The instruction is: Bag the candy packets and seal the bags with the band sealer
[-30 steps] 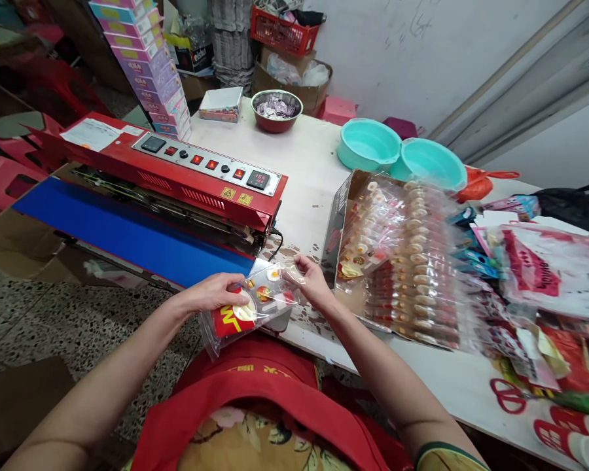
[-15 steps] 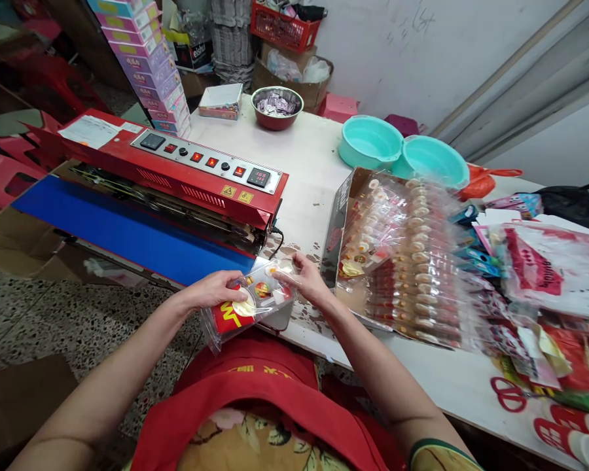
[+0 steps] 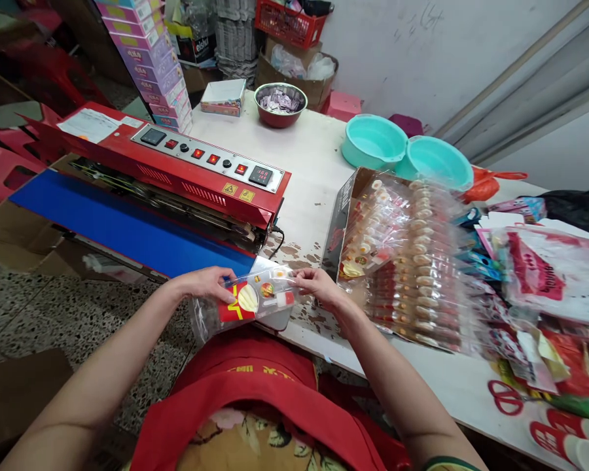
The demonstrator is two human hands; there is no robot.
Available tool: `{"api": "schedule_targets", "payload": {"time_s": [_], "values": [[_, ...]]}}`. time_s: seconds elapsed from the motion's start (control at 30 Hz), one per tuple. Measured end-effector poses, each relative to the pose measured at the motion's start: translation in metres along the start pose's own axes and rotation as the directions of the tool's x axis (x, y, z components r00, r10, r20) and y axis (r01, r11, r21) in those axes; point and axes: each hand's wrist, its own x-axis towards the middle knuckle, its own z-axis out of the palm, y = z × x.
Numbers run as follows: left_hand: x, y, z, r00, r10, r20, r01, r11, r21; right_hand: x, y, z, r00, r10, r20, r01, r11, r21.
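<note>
Between my hands is a clear plastic bag point(image 3: 267, 290) with small food-shaped pieces inside, among them a red piece with a yellow mark and a cream, fries-like shape. My left hand point(image 3: 207, 284) grips its upper left part, thumb over the front. At the bag's right end, my right hand point(image 3: 318, 285) pinches the edge between thumb and fingers. The bag is held above the front end of a red sealing machine point(image 3: 201, 167), whose blue conveyor belt point(image 3: 127, 226) runs off to the left.
Right of my hands stands an open carton point(image 3: 331, 229) packed with similar filled bags point(image 3: 422, 261). Behind it are two turquoise basins point(image 3: 375, 140). A metal bowl point(image 3: 281, 104) of small packets sits farther back. Red-handled scissors point(image 3: 505, 398) lie at the right front edge.
The bag has turned flatter and more level, its printed-looking contents now facing up more fully. My right hand has shifted slightly right and down to the bag's end; the left still holds it.
</note>
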Motion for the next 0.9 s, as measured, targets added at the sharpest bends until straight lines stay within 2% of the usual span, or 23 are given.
{"api": "schedule_targets", "payload": {"time_s": [0.13, 0.3, 0.43, 0.63, 0.73, 0.8, 0.83, 0.9], "values": [[-0.007, -0.015, -0.011, 1.0, -0.017, -0.011, 0.016, 0.996, -0.092, 0.003, 0.003, -0.009, 0.997, -0.046, -0.062, 0.037, 0.989, -0.14], [-0.015, -0.031, -0.022, 0.998, -0.027, -0.062, 0.022, 0.997, -0.08, 0.005, 0.004, -0.024, 0.992, -0.033, -0.119, 0.0, 0.963, -0.268], [-0.019, -0.035, -0.026, 0.991, -0.073, -0.111, 0.068, 0.997, -0.047, 0.008, 0.003, -0.03, 0.987, 0.003, -0.162, -0.049, 0.96, -0.276], [-0.024, -0.04, -0.032, 0.982, -0.1, -0.161, 0.101, 0.995, -0.005, 0.013, 0.001, -0.031, 0.979, 0.005, -0.206, -0.059, 0.965, -0.257], [-0.03, -0.039, -0.038, 0.972, -0.093, -0.215, 0.126, 0.981, 0.147, 0.013, 0.002, -0.034, 0.981, 0.004, -0.196, -0.057, 0.962, -0.268], [-0.034, -0.03, -0.037, 0.935, -0.035, -0.354, 0.165, 0.924, 0.344, 0.012, 0.003, -0.034, 0.982, -0.007, -0.186, -0.055, 0.944, -0.325], [-0.035, -0.023, -0.033, 0.896, 0.027, -0.444, 0.194, 0.874, 0.445, 0.01, 0.004, -0.033, 0.977, -0.043, -0.208, -0.04, 0.925, -0.378], [-0.032, -0.007, -0.016, 0.817, 0.193, -0.544, 0.216, 0.772, 0.598, 0.005, 0.003, -0.026, 0.936, -0.228, -0.268, 0.058, 0.852, -0.521]]}}
